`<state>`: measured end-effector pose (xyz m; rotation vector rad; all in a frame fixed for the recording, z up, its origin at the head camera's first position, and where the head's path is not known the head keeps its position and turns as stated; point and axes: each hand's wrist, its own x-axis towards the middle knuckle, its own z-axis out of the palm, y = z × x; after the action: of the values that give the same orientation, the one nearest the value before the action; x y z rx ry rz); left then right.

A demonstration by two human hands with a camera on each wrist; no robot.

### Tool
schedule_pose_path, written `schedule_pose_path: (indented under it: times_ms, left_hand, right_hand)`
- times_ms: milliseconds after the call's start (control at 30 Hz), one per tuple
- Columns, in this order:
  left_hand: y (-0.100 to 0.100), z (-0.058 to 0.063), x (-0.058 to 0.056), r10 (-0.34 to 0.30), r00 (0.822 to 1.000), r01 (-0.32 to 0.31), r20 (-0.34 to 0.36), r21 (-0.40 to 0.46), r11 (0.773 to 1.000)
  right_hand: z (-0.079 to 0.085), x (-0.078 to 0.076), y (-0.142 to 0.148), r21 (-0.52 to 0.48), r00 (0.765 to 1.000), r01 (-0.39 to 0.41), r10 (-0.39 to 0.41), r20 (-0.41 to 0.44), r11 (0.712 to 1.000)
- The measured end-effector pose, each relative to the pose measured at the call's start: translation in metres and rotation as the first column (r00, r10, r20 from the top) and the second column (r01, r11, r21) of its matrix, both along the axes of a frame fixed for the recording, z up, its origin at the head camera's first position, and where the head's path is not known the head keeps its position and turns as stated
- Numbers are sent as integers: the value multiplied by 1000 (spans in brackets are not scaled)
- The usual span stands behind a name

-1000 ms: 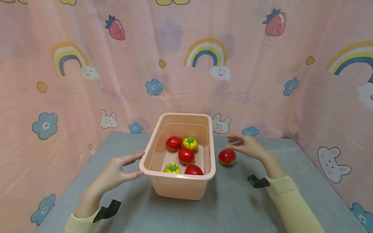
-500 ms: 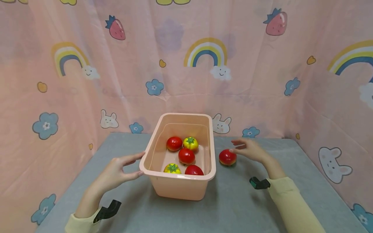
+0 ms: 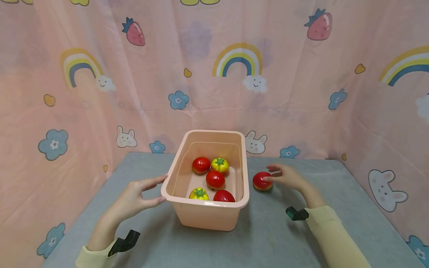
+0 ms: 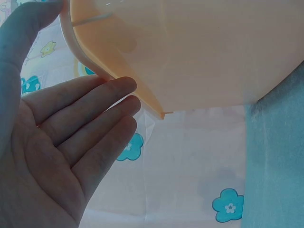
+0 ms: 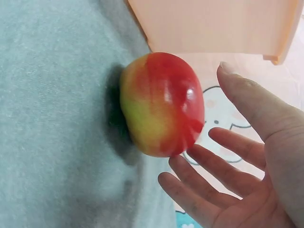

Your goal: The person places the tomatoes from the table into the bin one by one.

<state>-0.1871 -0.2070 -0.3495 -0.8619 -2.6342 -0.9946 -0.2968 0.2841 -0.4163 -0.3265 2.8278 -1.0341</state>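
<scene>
A shiny red apple [image 3: 262, 181] with a yellow-green underside lies on the grey cloth, just right of a peach-coloured plastic bin [image 3: 207, 214]. My right hand [image 3: 285, 176] is at the apple's right side, thumb and fingers spread. In the right wrist view, the fingertips are right at the apple [image 5: 164, 107], and the palm stays apart from it. My left hand [image 3: 136, 194] touches the bin's left rim with fairly straight fingers and thumb. Inside the bin are several red fruits [image 3: 215, 179] and two yellow ones with green tops [image 3: 219, 165], the nearest partly hidden by the front rim.
A grey cloth [image 3: 268, 238] covers the table. Behind and beside it hangs a pink curtain [image 3: 151, 89] printed with rainbows, rabbits and flowers. Small black mounts [image 3: 124, 243] sit at both cuffs of the pale yellow sleeves [image 3: 331, 230].
My right hand has come down from above the apple to its right side. The left hand, the bin and the apple have stayed in place.
</scene>
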Motion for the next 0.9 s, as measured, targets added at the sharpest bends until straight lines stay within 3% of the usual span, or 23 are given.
schedule_pose_path:
  times_ms: [267, 900]
  left_hand:
    - [0, 0, 0, 4, 1000, -5, -21, -8, 1000]
    - [-2, 0, 0, 20, 1000, -20, 0, -12, 1000]
  right_hand:
    - [-10, -1, -4, 36, 999, 23, -24, 32, 999]
    - [-24, -1, -7, -39, 996, 66, -63, 64, 997]
